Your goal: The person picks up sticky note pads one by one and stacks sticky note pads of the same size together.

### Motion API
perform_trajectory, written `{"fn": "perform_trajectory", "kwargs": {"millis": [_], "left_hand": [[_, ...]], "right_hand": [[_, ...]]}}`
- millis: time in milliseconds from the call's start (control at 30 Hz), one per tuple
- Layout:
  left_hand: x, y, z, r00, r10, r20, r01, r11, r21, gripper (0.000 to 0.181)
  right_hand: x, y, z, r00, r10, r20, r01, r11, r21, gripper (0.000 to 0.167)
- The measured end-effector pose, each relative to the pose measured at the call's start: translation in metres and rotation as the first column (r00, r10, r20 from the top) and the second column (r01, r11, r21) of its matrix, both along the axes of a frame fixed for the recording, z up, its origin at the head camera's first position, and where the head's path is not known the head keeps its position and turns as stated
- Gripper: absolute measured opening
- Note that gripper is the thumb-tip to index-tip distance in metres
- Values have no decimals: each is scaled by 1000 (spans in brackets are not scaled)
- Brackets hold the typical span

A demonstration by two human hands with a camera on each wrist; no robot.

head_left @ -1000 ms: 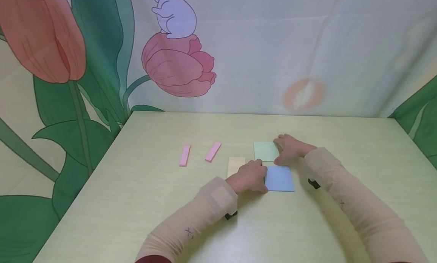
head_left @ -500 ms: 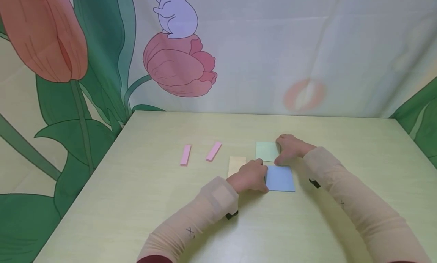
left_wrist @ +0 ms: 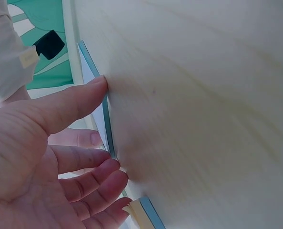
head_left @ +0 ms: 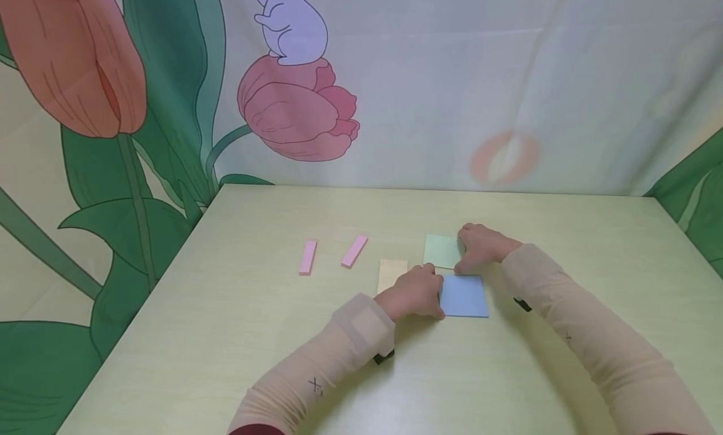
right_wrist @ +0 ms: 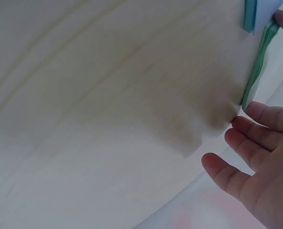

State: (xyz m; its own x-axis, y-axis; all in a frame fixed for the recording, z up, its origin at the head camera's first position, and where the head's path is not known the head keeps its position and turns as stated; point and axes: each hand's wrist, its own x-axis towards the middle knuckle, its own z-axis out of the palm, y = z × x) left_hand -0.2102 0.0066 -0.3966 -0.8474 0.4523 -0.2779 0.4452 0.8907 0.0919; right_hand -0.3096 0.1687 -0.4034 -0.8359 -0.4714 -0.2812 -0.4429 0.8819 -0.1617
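Observation:
In the head view, my left hand [head_left: 412, 292] touches the left edge of a blue square pad [head_left: 464, 295], partly covering a cream pad [head_left: 391, 273]. The left wrist view shows the thumb of my left hand [left_wrist: 44, 162] on the blue pad's side [left_wrist: 107, 125], the other fingers loosely bent. My right hand [head_left: 484, 245] is at the right side of a pale green pad [head_left: 442, 251], just behind the blue one. Seen in the right wrist view, thumb and index finger of my right hand [right_wrist: 275, 160] touch opposite ends of the green pad's edge [right_wrist: 257, 71].
Two pink bars [head_left: 307, 257] [head_left: 354, 252] lie apart on the pale table [head_left: 254, 334], left of the cream pad. Behind the table hangs a cloth [head_left: 418, 108] printed with tulips and a white animal. Both sleeved forearms extend over the table's near part.
Both hands keep nearly the same places. The green pad's visible part looks slightly narrower beside my right hand, and the whole head view has shifted a little.

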Motion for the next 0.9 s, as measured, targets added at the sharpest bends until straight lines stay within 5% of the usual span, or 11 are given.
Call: {"fn": "perform_trajectory", "kwargs": {"millis": [900], "left_hand": [[-2,0,-3,1000,5,6,-5,1000,11,55]], "right_hand": [[-2,11,4,991,32,-129,-43,996,-80,61]]}}
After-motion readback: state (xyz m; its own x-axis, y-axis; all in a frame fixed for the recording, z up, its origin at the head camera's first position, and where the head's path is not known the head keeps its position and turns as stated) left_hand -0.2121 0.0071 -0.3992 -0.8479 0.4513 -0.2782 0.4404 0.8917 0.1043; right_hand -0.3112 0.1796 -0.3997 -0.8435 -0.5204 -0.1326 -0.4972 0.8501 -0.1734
